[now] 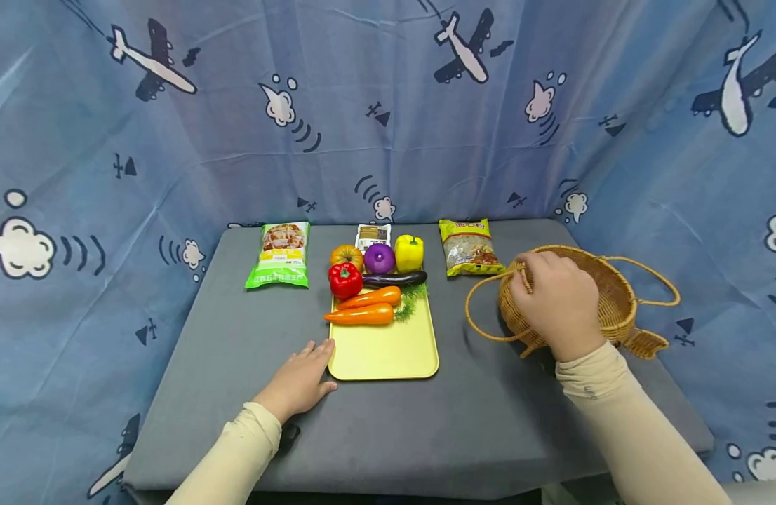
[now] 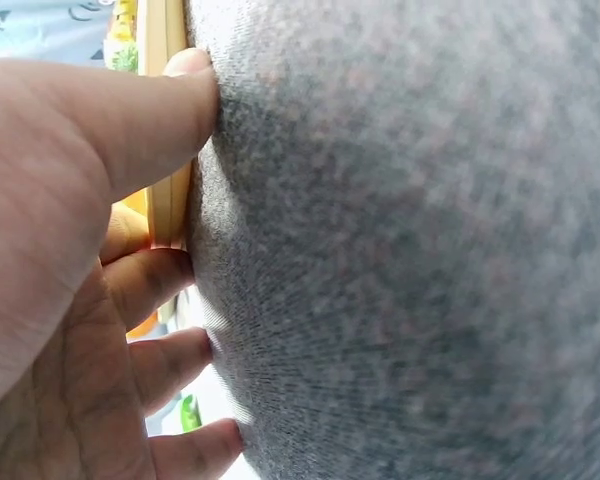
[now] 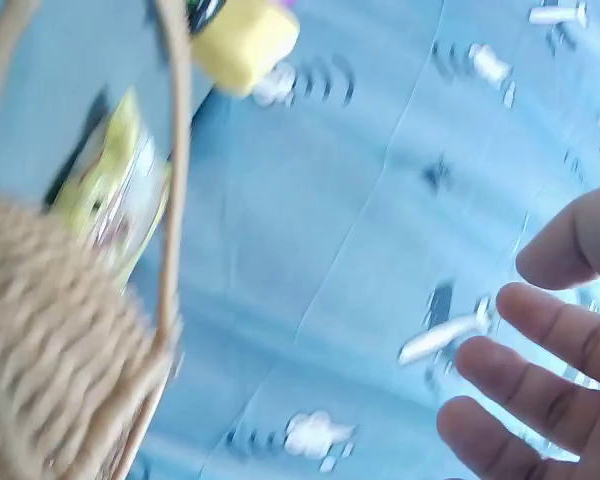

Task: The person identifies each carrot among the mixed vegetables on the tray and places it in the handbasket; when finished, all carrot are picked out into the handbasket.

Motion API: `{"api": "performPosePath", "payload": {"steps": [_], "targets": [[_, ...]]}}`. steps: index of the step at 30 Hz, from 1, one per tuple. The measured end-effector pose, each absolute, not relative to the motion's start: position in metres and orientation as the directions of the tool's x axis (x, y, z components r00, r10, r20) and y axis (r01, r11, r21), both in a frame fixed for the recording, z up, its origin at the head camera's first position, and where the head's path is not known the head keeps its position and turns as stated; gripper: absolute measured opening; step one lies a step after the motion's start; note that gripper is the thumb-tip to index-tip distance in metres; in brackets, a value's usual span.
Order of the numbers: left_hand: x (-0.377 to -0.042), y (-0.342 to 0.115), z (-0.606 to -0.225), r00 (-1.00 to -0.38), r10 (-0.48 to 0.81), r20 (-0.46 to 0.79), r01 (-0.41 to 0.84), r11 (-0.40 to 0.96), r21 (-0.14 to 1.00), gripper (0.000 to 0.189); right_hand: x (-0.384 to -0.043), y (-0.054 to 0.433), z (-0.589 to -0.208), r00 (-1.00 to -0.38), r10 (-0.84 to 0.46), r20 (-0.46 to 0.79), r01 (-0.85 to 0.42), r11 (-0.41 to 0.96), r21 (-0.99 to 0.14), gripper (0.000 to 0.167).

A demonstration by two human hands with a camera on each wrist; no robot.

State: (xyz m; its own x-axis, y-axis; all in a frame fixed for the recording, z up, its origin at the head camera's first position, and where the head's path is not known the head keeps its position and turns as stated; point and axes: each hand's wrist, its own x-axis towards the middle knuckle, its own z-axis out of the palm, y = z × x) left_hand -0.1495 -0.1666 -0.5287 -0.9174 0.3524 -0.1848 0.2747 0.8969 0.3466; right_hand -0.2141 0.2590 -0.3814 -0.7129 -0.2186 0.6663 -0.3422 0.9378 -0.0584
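My left hand (image 1: 302,379) rests with spread fingers on the table at the near left corner of a yellow tray (image 1: 388,354). In the left wrist view its thumb (image 2: 170,110) lies along the tray's edge (image 2: 167,200). On the right, my right hand (image 1: 555,298) hangs over a woven wicker basket (image 1: 605,287) with two looped handles, overlapping its near left side. In the right wrist view its fingers (image 3: 530,385) are loosely bent with nothing between them, apart from the basket's weave (image 3: 50,330).
On the tray or along its far edge lie two carrots (image 1: 363,314), an eggplant (image 1: 394,279), red pepper (image 1: 346,280), yellow pepper (image 1: 409,253), purple round vegetable (image 1: 379,259) and orange pumpkin-like one (image 1: 346,256). Behind stand a green-white bag (image 1: 281,254), small packet (image 1: 372,234) and yellow bag (image 1: 469,247).
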Motion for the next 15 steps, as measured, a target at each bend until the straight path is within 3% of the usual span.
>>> {"api": "performPosePath", "payload": {"steps": [7, 15], "targets": [[-0.148, -0.165, -0.528, -0.92, 0.35, -0.175, 0.277, 0.898, 0.342, 0.083, -0.225, 0.209, -0.4, -0.655, -0.403, 0.638, -0.527, 0.85, -0.004, 0.029], [-0.148, -0.165, -0.533, -0.917, 0.359, -0.176, 0.295, 0.905, 0.305, 0.082, -0.232, 0.152, -0.426, -0.731, -0.512, 0.451, -0.579, 0.815, -0.013, 0.039]]}}
